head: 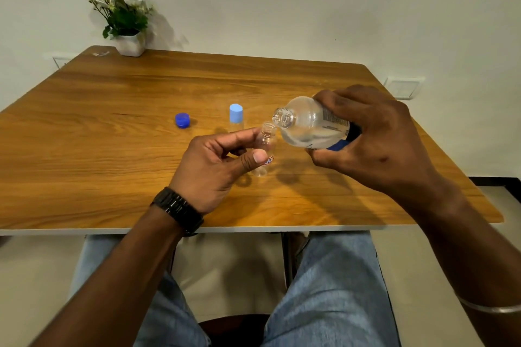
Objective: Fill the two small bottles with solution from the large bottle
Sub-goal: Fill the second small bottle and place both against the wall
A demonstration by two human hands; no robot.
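Note:
My right hand (pixel 375 138) grips the large clear bottle (pixel 307 124), tipped sideways to the left with clear liquid lying in its lower side. Its uncapped mouth sits just above the open neck of a small clear bottle (pixel 266 144). My left hand (pixel 217 160) pinches that small bottle between thumb and fingers and holds it a little above the wooden table (pixel 112 121). A second small bottle (pixel 236 117) with a light blue cap stands upright behind my left hand. A dark blue cap (pixel 182 120) lies on the table to its left.
A white pot with a flowering plant (pixel 124 20) stands at the table's far left corner by the wall. The table's near edge runs just above my knees in blue jeans (pixel 332 290). A black watch sits on my left wrist.

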